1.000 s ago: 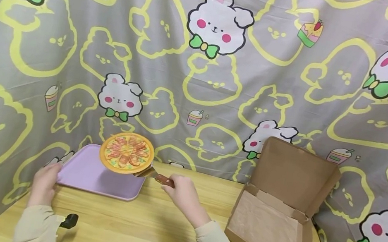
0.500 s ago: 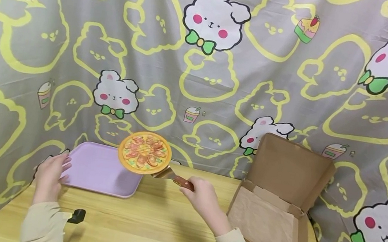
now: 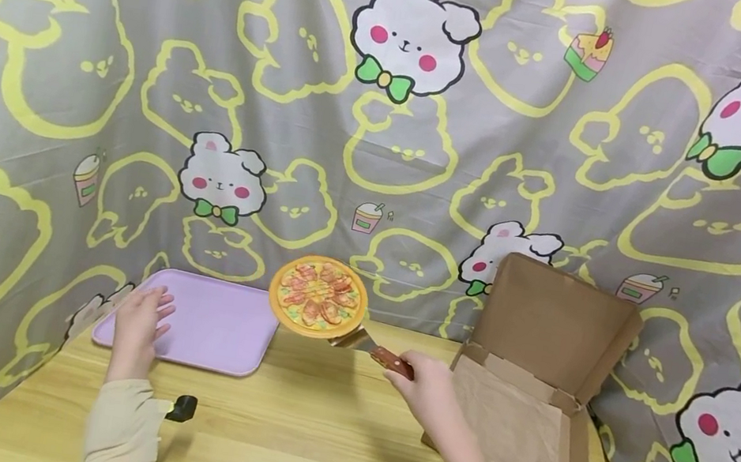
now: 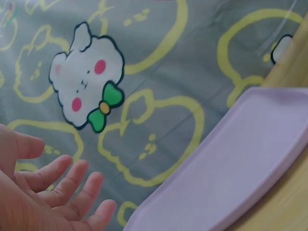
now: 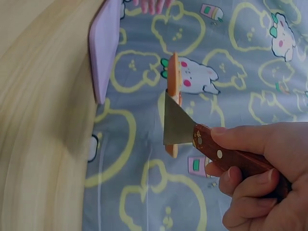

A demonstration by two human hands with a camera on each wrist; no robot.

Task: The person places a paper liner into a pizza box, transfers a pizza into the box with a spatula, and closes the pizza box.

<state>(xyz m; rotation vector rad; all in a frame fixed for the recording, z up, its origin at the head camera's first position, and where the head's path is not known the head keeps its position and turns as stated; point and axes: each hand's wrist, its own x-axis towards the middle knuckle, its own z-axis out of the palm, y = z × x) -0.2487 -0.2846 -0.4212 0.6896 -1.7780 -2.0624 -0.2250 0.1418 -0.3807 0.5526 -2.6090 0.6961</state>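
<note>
My right hand (image 3: 429,387) grips the wooden handle of a spatula (image 3: 387,357). On its metal blade (image 5: 177,122) rests a round pizza (image 3: 317,297) with an orange rim, held in the air above the table. The right wrist view shows the pizza edge-on, lying across the blade. Over the left part of a lilac tray (image 3: 219,328) hovers my left hand (image 3: 139,324), its fingers loosely spread. In the left wrist view that hand (image 4: 57,197) holds nothing and is apart from the tray.
An open cardboard pizza box (image 3: 513,428) stands at the right of the wooden table (image 3: 284,426), lid raised against the back curtain. Brown paper lines its base. The patterned curtain (image 3: 313,135) surrounds the table at the back and sides.
My right hand has carried the spatula and pizza rightward, from over the tray to beside it. The left hand has let go of the tray's edge and moved right.
</note>
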